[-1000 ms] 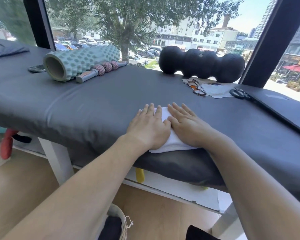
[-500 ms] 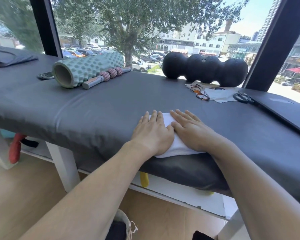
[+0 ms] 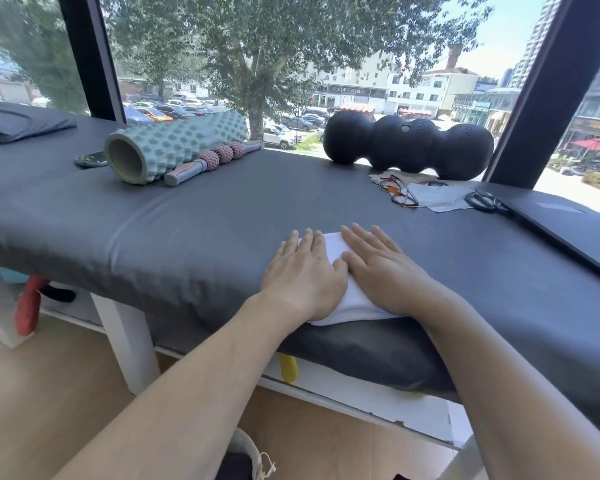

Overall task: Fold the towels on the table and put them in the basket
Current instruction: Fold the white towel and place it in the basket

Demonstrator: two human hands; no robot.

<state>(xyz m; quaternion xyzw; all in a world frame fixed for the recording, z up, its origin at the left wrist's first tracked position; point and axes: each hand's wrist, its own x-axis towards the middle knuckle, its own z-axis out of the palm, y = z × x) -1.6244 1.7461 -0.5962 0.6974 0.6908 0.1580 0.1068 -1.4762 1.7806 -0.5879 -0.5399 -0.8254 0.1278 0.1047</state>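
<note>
While both palms stay flat, the left hand (image 3: 303, 271) and right hand (image 3: 381, 271) keep pressing side by side on the folded white towel (image 3: 331, 249), fingers straight. Nothing's really shifted; the towel still sits at the tabletop (image 3: 222, 220) near edge, well apart from the foam roller (image 3: 174, 147).

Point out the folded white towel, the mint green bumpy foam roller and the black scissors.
folded white towel (image 3: 333, 249), head view, bare top between the hands
mint green bumpy foam roller (image 3: 187, 140), head view, bumpy side
black scissors (image 3: 484, 201), head view, handle loops

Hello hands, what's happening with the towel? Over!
Left hand, right hand: flat, open, pressing. Folded white cloth towel at grey table's near edge. Nothing blocking.
</note>
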